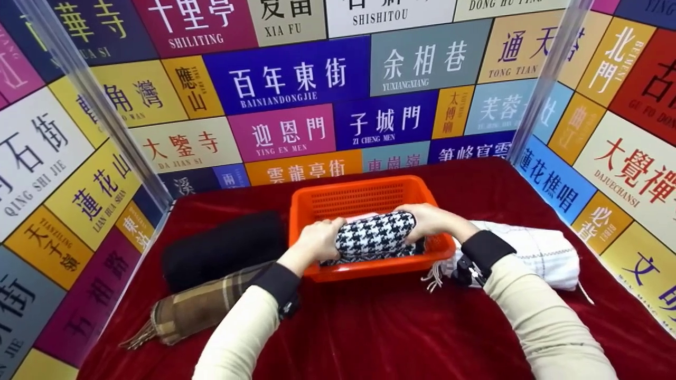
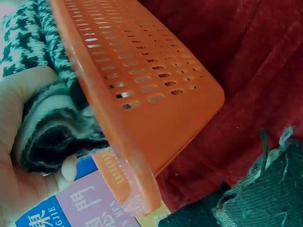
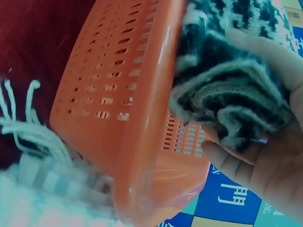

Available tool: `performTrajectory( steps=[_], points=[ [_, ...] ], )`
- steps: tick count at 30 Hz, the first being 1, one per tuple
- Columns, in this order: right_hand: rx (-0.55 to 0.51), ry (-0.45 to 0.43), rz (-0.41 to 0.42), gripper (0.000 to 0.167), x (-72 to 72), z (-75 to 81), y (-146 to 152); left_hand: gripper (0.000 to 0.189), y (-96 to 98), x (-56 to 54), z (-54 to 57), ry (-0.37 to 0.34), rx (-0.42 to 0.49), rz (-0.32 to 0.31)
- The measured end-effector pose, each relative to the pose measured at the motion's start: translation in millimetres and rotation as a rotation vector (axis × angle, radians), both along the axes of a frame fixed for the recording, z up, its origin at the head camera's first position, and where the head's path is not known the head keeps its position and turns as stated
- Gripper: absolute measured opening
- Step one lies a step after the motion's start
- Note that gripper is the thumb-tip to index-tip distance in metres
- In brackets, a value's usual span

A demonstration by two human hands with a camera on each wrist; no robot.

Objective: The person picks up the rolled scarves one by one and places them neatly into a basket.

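A rolled black-and-white houndstooth scarf [image 1: 376,233] lies sideways in the mouth of an orange plastic basket [image 1: 364,271]. My left hand [image 1: 320,238] grips its left end. At the right end my right hand [image 1: 428,220] holds the roll. In the left wrist view, the thumb and fingers curl round the spiral end of the scarf [image 2: 52,137], beside the basket rim. The right wrist view shows the other coiled end [image 3: 236,104] against the palm, with fingers underneath. More black-and-white fabric shows below the roll, inside the basket.
Left of the basket lie a rolled black cloth [image 1: 227,248] and a brown plaid scarf [image 1: 203,306] with fringe. A rolled white scarf [image 1: 533,253] with thin dark lines sits at the right. Dark red velvet [image 1: 380,327] covers the table; sign-covered walls [image 1: 288,74] stand behind and beside it.
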State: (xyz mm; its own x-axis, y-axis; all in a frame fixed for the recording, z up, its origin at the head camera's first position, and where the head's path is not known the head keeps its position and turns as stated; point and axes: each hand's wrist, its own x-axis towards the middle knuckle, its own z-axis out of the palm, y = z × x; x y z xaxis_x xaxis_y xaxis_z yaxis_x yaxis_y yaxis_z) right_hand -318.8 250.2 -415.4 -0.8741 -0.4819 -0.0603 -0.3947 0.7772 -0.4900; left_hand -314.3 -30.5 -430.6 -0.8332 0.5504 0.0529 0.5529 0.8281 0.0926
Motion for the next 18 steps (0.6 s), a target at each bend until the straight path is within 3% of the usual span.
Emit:
performTrajectory(
  steps=[7, 15, 18],
  points=[
    [0.225, 0.072, 0.023, 0.072, 0.1, -14.5, -8.9, 0.062, 0.7, -3.1, -13.1, -0.005, -0.167, -0.108],
    [0.408, 0.077, 0.112, 0.082, 2.9, -26.5, -14.5, 0.075, -9.9, -4.1, -20.5, -0.065, -0.144, -0.253],
    [0.426, 0.024, 0.153, 0.076, 3.5, -29.0, -12.2, 0.073, -9.4, -1.7, -16.0, -0.141, -0.154, -0.246]
  ],
)
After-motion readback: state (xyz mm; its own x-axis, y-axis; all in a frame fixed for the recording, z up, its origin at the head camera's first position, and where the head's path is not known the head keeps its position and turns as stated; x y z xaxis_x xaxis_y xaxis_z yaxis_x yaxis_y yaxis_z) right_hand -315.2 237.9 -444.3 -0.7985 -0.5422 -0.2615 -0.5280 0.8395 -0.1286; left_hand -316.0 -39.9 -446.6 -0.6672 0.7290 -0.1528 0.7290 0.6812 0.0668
